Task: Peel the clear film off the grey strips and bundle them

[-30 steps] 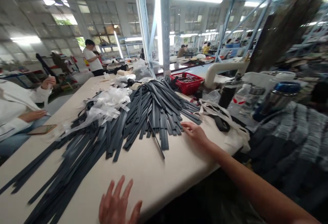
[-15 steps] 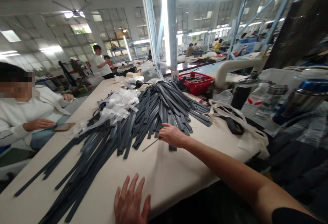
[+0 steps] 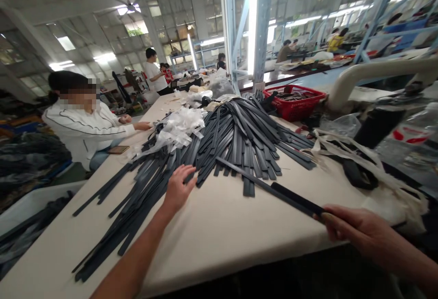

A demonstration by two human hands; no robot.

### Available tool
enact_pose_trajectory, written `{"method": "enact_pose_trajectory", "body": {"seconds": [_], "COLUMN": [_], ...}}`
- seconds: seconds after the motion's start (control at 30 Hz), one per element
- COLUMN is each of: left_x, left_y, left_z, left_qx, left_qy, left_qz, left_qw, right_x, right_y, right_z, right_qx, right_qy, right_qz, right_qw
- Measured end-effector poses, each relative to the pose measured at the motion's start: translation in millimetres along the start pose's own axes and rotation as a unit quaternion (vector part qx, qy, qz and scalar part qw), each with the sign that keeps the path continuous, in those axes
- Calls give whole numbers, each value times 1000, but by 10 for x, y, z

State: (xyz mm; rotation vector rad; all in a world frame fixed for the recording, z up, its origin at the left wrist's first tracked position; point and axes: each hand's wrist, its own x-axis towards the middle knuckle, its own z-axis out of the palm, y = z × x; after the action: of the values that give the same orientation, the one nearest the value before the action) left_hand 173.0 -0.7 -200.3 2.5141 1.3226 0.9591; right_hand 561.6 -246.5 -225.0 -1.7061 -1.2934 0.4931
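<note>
**Long dark strip (image 3: pixel 297 199) gripped over pale worktop (image 3: pixel 219 226)**

Right hand (image 3: pixel 352 226) closed around near end; left hand (image 3: pixel 178 188) half open, seemingly empty, beside strip pile (image 3: pixel 251 137). Better to grip firmly, avoiding dragging neighbouring strips. Long axis diagonal, free tip pointing forward and left, towards pile's near edge.

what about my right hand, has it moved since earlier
Yes: the right hand moved from the strip pile back to the table's near edge.

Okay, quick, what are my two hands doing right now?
Left hand: fingers loosely curled at the pile of dark strips; whether it grips one cannot be told.
Right hand: closed, holding the end of a long dark strip.
</note>
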Motion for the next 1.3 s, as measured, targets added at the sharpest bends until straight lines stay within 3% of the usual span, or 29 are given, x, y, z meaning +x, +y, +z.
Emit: {"method": "enact_pose_trajectory", "body": {"seconds": [0.13,0.27,0.47,0.67,0.8,0.97,1.13,1.3], "left_x": [981,1564,2012,2109,2002,1564,636,-436], "left_y": [-199,-349,-504,-684,-742,-638,-384,-22], "left_z": [306,691,1015,1101,992,532,13,-119], "left_qx": [88,119,136,112,85,29,-39,-186], "left_qy": [-8,-21,-20,-25,-6,43,83,121], "left_qz": [-45,-89,-124,-125,-147,-104,-77,-96], "left_qw": [995,989,983,986,985,993,993,970], "right_x": [136,276,264,202,183,154,169,140], "right_y": [-40,17,271,250,193,174,27,108], "right_z": [304,507,528,579,616,603,554,280], "right_qx": [-38,-67,-67,-47,-39,-21,73,281], "right_qy": [66,81,135,176,204,226,226,228], "right_qz": [-16,-44,-86,-54,-32,-12,40,104], "right_qw": [997,993,985,982,978,974,971,926]}}
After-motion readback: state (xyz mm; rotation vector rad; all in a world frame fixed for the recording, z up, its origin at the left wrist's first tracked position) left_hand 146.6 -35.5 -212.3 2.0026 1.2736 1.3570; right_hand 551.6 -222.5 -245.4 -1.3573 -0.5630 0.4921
